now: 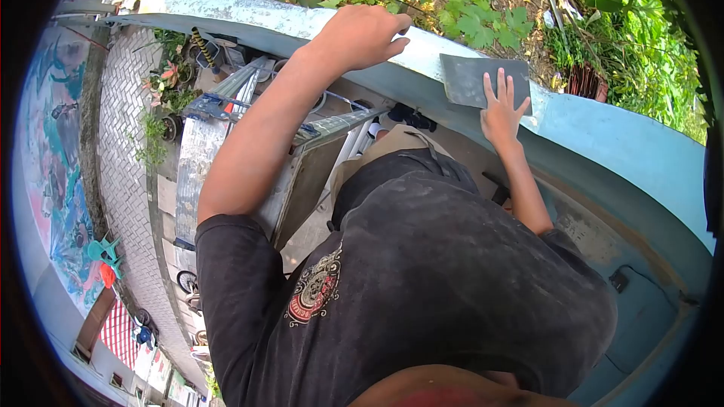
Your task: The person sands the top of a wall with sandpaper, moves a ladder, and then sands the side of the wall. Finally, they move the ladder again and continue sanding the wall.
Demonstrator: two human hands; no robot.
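Over the pale blue wall top (pixel 427 50), my left hand (pixel 360 36) has its fingers loosely curled. Thumb and forefinger point right, and nothing shows between them. To the right, my right hand (pixel 501 114) holds a dark grey rectangular sheet of sandpaper (pixel 464 79), its fingers spread across the upper face and its thumb hidden. The sheet lies across the wall top and overlaps the inner edge. Its surface carries pale dusty smudges.
An aluminium stepladder (pixel 324 133) stands close on my left, beside a wooden board (pixel 304 185). Potted plants (pixel 172 98) line the paved ground (pixel 128 117). Leafy plants (pixel 479 7) grow beyond the wall. A cable with a dark plug (pixel 620 280) lies on the right.
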